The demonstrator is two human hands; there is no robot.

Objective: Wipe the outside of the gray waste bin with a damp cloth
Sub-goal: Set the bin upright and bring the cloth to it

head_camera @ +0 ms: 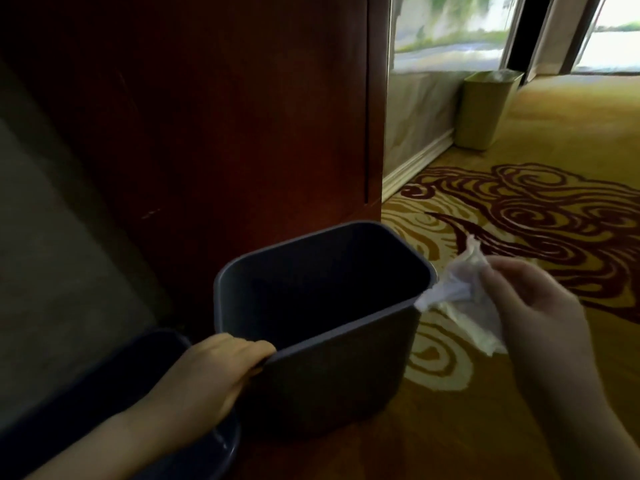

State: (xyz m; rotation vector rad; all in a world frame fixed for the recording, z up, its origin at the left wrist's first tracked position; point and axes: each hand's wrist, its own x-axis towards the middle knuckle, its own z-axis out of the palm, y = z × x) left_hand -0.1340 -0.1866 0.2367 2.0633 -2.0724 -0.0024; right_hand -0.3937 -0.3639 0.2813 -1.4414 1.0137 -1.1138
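Wiping was about to begin: left hand (pixel 214 372) gripped the gray waste bin (pixel 332 344) rim; right hand (pixel 533 306) pinched the cloth (pixel 457 292) at its corner. Next move calls for pressing it down the outer wall.

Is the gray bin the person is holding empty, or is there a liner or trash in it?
Seemingly empty: the gray bin shows only bare dark walls, no liner over its rim; the shadowed bottom is hard to see.

We see a dark red-brown wood panel (pixel 214 109) filling the upper left, with a gray wall (pixel 52 258) beside it. To its right, bright windows (pixel 450 26) admit daylight — a white baseboard (pixel 419 161) runs below. A yellow carpet (pixel 561 133) with maroon swirls covers the floor — a tan bin (pixel 485 109) stands at the baseboard.
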